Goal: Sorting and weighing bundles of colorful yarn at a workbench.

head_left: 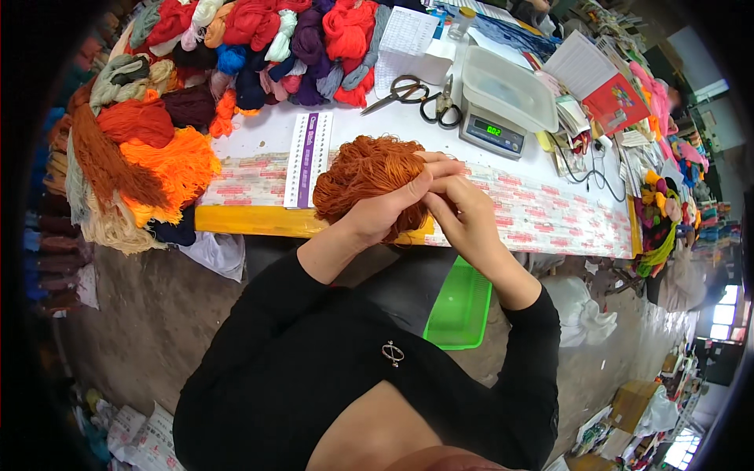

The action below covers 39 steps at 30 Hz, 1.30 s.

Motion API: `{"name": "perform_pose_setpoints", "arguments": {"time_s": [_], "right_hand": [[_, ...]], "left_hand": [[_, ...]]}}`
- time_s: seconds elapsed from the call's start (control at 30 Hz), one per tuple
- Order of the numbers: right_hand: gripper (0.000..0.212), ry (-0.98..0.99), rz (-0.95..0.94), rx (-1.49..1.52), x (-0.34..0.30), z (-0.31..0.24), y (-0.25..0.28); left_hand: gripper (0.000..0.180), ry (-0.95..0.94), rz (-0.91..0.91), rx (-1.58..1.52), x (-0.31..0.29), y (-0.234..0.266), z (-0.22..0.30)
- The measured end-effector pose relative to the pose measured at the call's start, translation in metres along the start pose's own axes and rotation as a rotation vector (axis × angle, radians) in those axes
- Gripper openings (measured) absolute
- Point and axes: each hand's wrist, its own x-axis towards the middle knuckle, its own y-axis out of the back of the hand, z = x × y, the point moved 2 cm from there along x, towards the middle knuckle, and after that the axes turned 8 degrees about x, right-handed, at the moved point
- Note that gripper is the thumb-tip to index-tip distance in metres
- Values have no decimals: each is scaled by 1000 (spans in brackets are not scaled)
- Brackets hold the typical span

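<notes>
A bulky skein of rust-brown yarn (365, 177) is held above the front edge of the table. My left hand (389, 206) is closed on its right side, with the thumb over the strands and the fingers reaching past its end. At that same end, my right hand (467, 212) has its thumb and fingers pinched together against the left hand's fingertips. Whatever lies in that pinch is hidden. Just left of the skein, a white strip card with a purple band (306, 161) lies on the table.
Heaped skeins (259, 47) of many colours fill the back left, with orange yarn (169, 177) hanging over the edge. Black-handled scissors (404, 90) and snips (444, 110) lie beyond my hands. A digital scale (492, 137) bears a clear tray (510, 86). Below is a green basket (459, 306).
</notes>
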Motion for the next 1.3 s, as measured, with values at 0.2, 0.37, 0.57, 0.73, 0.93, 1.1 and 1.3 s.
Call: {"name": "perform_pose_setpoints", "arguments": {"time_s": [0.2, 0.37, 0.57, 0.73, 0.93, 1.1, 1.3], "right_hand": [[8, -16, 46, -45, -3, -4, 9], [9, -275, 149, 492, -9, 12, 11], [15, -569, 162, 1185, -13, 12, 6], [16, -658, -101, 929, -20, 19, 3], [22, -392, 338, 482, -21, 38, 89], [21, -436, 664, 481, -56, 112, 205], [22, -587, 834, 250, -115, 169, 308]], "left_hand": [[49, 78, 110, -205, -3, -7, 2], [53, 114, 145, -441, 0, 1, -2], [50, 112, 145, -295, 4, 7, 3], [47, 123, 164, -96, 7, 10, 7], [35, 428, -77, -241, -9, 56, 22], [29, 62, 45, -567, -5, 150, 46], [25, 36, 203, -692, 1, 194, 37]]}}
